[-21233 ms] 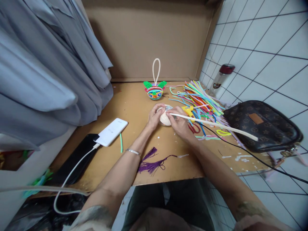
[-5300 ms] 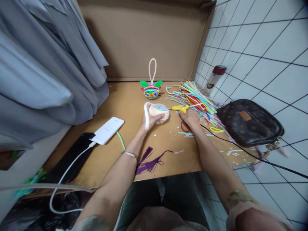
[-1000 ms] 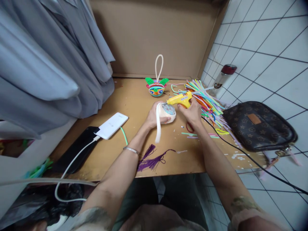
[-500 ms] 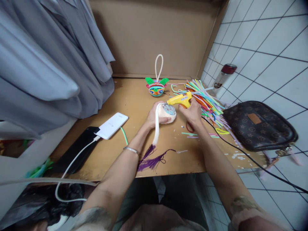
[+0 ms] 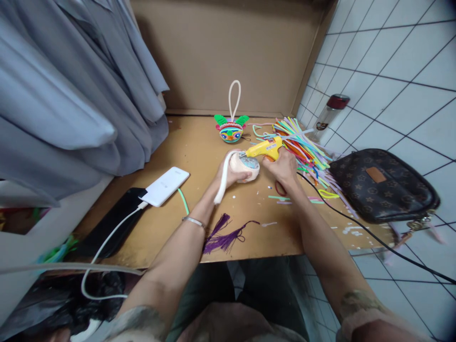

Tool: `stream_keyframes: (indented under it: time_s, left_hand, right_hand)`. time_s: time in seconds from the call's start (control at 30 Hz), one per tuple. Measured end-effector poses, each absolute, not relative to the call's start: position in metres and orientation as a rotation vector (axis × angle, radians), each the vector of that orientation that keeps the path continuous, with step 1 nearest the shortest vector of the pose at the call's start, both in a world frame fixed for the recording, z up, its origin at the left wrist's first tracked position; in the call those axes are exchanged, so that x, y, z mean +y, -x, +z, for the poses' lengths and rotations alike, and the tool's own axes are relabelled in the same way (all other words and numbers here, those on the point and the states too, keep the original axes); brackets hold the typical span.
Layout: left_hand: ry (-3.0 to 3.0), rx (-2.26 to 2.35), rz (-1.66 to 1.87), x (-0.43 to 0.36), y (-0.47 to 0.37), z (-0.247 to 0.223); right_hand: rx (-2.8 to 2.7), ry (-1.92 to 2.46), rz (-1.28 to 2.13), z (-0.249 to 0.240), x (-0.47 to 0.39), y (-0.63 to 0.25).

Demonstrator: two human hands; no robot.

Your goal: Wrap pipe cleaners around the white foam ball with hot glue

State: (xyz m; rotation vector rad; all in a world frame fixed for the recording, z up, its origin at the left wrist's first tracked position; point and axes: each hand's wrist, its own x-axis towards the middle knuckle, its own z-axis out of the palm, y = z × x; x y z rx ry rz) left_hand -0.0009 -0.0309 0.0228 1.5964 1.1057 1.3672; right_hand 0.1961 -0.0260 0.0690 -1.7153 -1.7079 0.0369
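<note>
My left hand is closed around a cream-coloured round piece whose top is pale blue and patterned. A thick white cord runs over the near left side of this piece, its loose end hanging over my left wrist. In my right hand is a yellow glue gun, gripped by its handle, with a glue stick out of its back. The nozzle points left, at the piece's upper edge beside the cord; whether it touches cannot be made out. Purple tassels lie near the table's front edge.
Behind my hands stands a colourful lion-head ornament with a white loop. Pipe cleaners are heaped at the right, near a bottle and a brown bag. A black cord crosses the right side. A white power bank lies left.
The white cord's loose end has swung left, away from the tassels and over my left wrist. The round piece and the glue gun have barely shifted.
</note>
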Motion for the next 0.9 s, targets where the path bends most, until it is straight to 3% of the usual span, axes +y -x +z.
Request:
stream_keyframes:
  time_s: [0.9]
  left_hand:
    - [-1.635,1.101,1.340,-0.0291,0.0023,0.0179]
  right_hand:
    - [-1.654,1.739,-0.034,0.0628,-0.0217,-0.1968]
